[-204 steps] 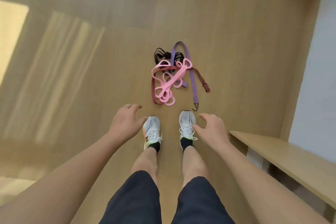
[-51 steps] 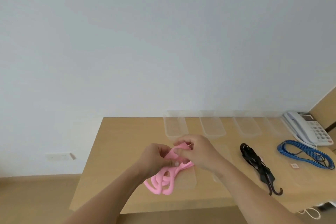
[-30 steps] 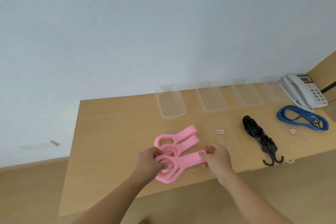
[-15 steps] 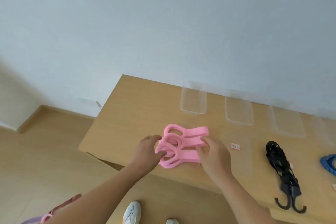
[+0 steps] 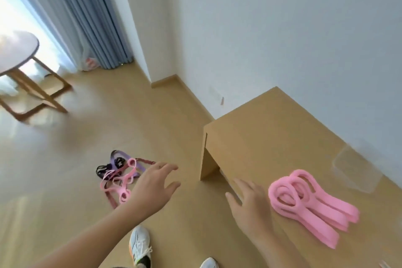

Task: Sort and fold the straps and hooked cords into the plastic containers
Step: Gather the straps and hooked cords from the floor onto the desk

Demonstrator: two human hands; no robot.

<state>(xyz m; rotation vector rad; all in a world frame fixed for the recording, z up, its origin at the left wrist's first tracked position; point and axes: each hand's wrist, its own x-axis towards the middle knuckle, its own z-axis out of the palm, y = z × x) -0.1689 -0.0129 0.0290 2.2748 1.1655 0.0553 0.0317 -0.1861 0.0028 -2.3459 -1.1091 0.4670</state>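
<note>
Far left on the pale wooden floor point(image 5: 65, 180): tangled heap of loose straps and cords point(image 5: 118, 175), pink looped, purple, black and dark red, still unsorted, so by the look of it most of the job left. Just right of that heap, left hand point(image 5: 152, 187) stretched out above the floor, fingers spread wide, gripping nothing, its back overlapping the heap's right edge in view; actual contact impossible to tell, though likely hovering well above. Below, white sneaker point(image 5: 140, 246) planted on the floor. Further right, right hand point(image 5: 250, 200) over the near edge of the light wooden desk point(image 5: 272, 137), fingers straight and splayed, likewise empty. Just beside that hand, to its right, folded pink looped foam strap point(image 5: 304, 200) lying flat on the desk, neatly stacked but apart from the fingers and not yet in any box. Far right, clear plastic container point(image 5: 356, 172) near the wall, seemingly empty, close behind the pink strap. Judged progress: one strap folded, none visibly binned.
</note>
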